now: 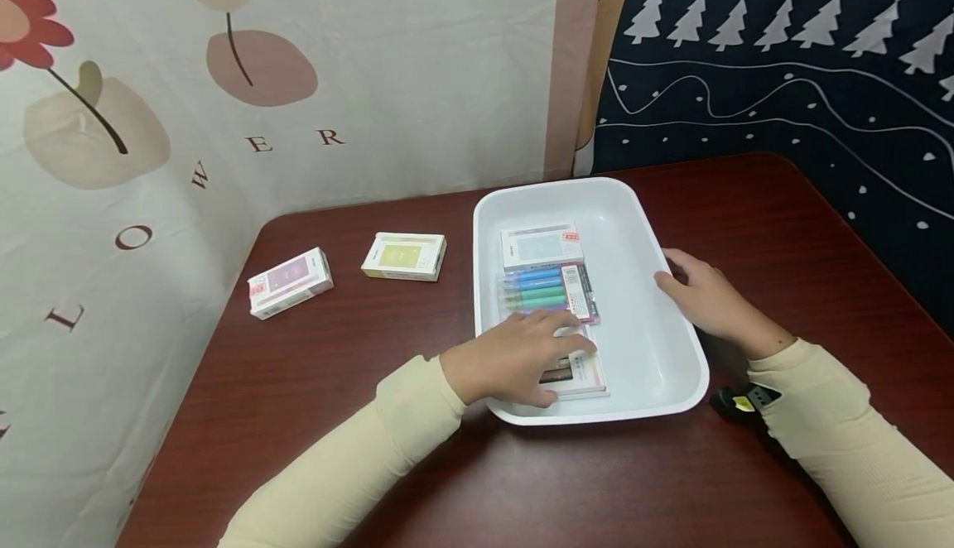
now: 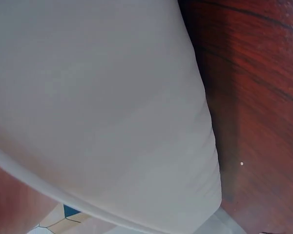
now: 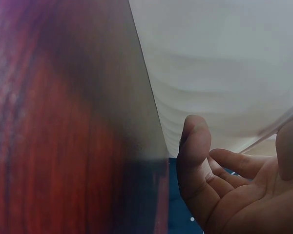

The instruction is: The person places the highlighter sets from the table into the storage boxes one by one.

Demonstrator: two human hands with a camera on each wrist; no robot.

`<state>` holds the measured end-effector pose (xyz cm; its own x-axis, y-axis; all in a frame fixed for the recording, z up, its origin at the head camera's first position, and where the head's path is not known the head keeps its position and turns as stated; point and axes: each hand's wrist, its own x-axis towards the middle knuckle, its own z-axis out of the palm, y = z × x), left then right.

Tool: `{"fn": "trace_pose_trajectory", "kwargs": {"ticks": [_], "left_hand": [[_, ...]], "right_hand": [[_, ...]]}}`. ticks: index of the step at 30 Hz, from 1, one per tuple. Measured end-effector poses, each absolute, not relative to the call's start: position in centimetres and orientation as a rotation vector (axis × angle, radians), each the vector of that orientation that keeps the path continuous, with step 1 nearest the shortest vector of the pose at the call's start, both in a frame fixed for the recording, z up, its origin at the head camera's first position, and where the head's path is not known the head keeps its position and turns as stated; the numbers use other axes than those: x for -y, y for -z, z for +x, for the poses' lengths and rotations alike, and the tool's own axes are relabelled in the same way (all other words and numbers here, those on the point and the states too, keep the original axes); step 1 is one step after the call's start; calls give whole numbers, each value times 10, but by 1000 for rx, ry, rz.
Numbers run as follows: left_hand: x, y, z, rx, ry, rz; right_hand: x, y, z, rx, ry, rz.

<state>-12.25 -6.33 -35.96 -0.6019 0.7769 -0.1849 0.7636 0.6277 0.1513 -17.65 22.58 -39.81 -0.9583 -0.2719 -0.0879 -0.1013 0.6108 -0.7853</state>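
Well, from the head, the left hand [image 1: 514, 358] spread loose fingers, gripping nothing, over the lower box [image 1: 590, 372] beside a pen pack [image 1: 553, 285] in the white tray [image 1: 643, 349]; the right hand [image 1: 704, 295] held its rim; from the left wrist, a pale surface [image 2: 107, 107] (tabletop [image 2: 268, 122] alongside) filled most; from the right wrist, fingers curled by the tray's wall

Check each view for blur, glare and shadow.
Head: mostly sharp, faint sheen on the table; left wrist: dim, a pale, nearly featureless surface filling most of the frame, dark shadow beside it; right wrist: table blurred, purple-tinted at upper left, right hand clearer but dim.
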Motion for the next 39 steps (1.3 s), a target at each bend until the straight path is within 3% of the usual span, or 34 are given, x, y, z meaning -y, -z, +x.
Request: {"fn": "trace_pose_trajectory", "kwargs": {"ticks": [18, 39], "left_hand": [[80, 346, -124, -2709, -239, 1351], [120, 334, -131, -2835, -325, 1172]], "right_hand": [[-225, 397, -176, -2636, 1268, -317], [-225, 397, -176, -2634, 1263, -304]]}}
